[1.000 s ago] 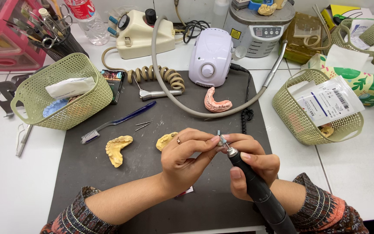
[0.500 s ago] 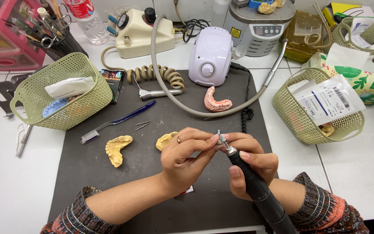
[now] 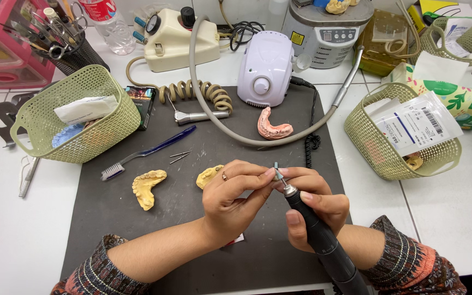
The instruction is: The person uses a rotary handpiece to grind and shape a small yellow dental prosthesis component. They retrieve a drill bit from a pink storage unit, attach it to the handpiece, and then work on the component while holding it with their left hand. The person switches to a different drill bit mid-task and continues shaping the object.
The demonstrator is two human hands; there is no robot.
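My right hand (image 3: 315,205) grips a black rotary handpiece (image 3: 320,240) low in the head view, its metal tip pointing up and left. A small pale bur (image 3: 276,166) sticks out of that tip. My left hand (image 3: 233,199) pinches the bur end with thumb and fingertips, right against the handpiece's tip. A yellow dental cast (image 3: 207,176) lies just left of my left hand, partly hidden by it. Another yellow cast (image 3: 147,187) rests farther left on the dark mat (image 3: 137,240). A pink jaw model (image 3: 273,127) lies above my hands.
Green mesh baskets stand left (image 3: 72,117) and right (image 3: 394,142). A blue toothbrush (image 3: 148,153), two loose burs (image 3: 180,157), a white motor unit (image 3: 266,68), a grey hose (image 3: 214,109) and a coiled cord (image 3: 198,93) lie at the mat's far side.
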